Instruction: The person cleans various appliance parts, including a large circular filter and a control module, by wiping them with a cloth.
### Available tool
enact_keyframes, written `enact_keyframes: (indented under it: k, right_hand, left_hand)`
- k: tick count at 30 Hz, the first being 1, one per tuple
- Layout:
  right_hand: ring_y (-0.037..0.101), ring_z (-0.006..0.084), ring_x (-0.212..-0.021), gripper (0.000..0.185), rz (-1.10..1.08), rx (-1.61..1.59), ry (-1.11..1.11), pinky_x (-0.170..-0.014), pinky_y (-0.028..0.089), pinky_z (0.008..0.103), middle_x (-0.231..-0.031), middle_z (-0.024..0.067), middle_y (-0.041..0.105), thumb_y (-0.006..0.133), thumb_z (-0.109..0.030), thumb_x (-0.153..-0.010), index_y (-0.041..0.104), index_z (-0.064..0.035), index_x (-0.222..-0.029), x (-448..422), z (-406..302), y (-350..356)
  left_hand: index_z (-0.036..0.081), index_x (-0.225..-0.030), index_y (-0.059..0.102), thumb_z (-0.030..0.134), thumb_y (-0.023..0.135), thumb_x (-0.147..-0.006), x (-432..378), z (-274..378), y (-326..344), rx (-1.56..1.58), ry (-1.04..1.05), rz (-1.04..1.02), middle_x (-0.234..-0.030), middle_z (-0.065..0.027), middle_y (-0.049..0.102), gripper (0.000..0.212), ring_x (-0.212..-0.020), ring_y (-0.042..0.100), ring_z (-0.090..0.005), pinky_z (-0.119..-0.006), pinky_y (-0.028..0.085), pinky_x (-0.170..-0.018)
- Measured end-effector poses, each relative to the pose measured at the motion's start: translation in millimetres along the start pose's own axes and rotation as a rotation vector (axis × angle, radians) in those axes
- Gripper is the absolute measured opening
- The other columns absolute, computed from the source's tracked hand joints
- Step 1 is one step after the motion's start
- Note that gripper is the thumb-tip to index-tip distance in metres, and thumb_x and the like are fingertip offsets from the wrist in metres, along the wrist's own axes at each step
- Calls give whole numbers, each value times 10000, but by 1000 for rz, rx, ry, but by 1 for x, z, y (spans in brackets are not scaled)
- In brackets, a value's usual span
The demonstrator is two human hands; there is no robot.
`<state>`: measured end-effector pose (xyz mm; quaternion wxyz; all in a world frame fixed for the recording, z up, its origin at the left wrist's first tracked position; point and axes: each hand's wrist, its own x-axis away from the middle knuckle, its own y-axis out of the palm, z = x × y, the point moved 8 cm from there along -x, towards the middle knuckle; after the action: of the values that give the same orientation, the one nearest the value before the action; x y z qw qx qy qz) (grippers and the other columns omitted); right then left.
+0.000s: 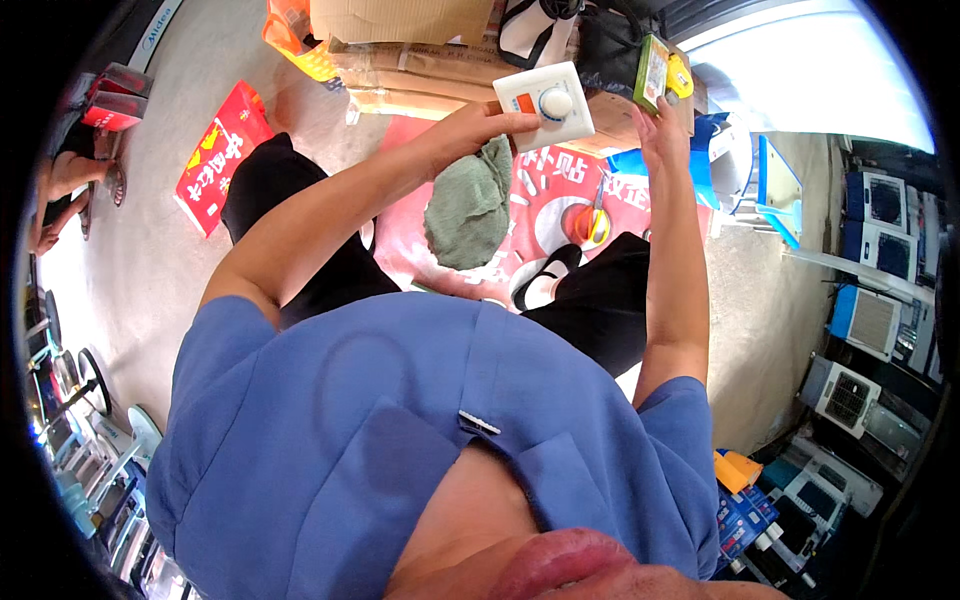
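Observation:
My left hand holds a square white wall control plate with a round knob and an orange-red patch. My thumb lies across its front. A bunched grey-green cloth hangs just below this hand, its upper end against my fingers. My right hand reaches forward to the lower end of a small green box. A fingertip overlaps the box; whether the hand grips it is unclear. A yellow rounded object, perhaps a tape measure, is right beside the box.
Cardboard boxes stand in front. Scissors with orange and yellow handles lie on a red printed sheet between my feet. A red bag is at left, a blue-edged stool at right. Another person's feet show far left.

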<state>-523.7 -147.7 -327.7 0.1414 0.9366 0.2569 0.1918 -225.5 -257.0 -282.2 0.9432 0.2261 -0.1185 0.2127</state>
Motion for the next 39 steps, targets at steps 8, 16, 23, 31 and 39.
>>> enact_keyframes:
  k: [8, 16, 23, 31, 39]
  right_hand:
    - [586, 147, -875, 452, 3, 585, -230, -669, 482, 271, -1112, 129, 588, 632, -290, -887, 511, -6, -1217, 77, -30, 53]
    - [518, 218, -1139, 656, -549, 343, 143, -989, 392, 344, -1249, 128, 519, 649, -257, -851, 347, -31, -1388, 191, 93, 136]
    - [622, 181, -910, 439, -329, 196, 145, -809, 512, 307, -1044, 91, 618, 607, -95, -809, 499, -13, -1226, 152, 34, 92]
    - [587, 197, -1002, 525, -201, 163, -459, -882, 469, 301, -1129, 90, 587, 690, -65, -785, 481, -5, -1264, 138, -46, 83]
    - [618, 149, -948, 424, -286, 420, -261, -806, 494, 282, -1055, 62, 645, 755, -185, -810, 567, -24, -1155, 133, -8, 99]
  left_hand:
    - [-5, -1204, 563, 399, 702, -829, -8, -7, 0, 58, -48, -28, -1001, -56, 633, 569, -790, 593, -98, -251, 485, -674]
    - [5, -1144, 579, 430, 678, -841, -34, 2, -22, 164, 209, 291, -929, -45, 617, 532, -788, 592, -110, -256, 481, -706]
    - [-20, -1147, 582, 381, 672, -849, -30, 24, -27, 11, 299, 334, -1040, -92, 638, 508, -888, 631, -152, -271, 520, -764]
    - [-6, -1124, 597, 326, 680, -843, -37, 8, 5, -87, 134, -21, -1049, -96, 644, 442, -932, 643, -175, -293, 549, -776]
    - [26, -1102, 615, 296, 676, -838, -19, 7, 29, -343, 46, -213, -968, -60, 659, 383, -863, 636, -130, -297, 518, -785]
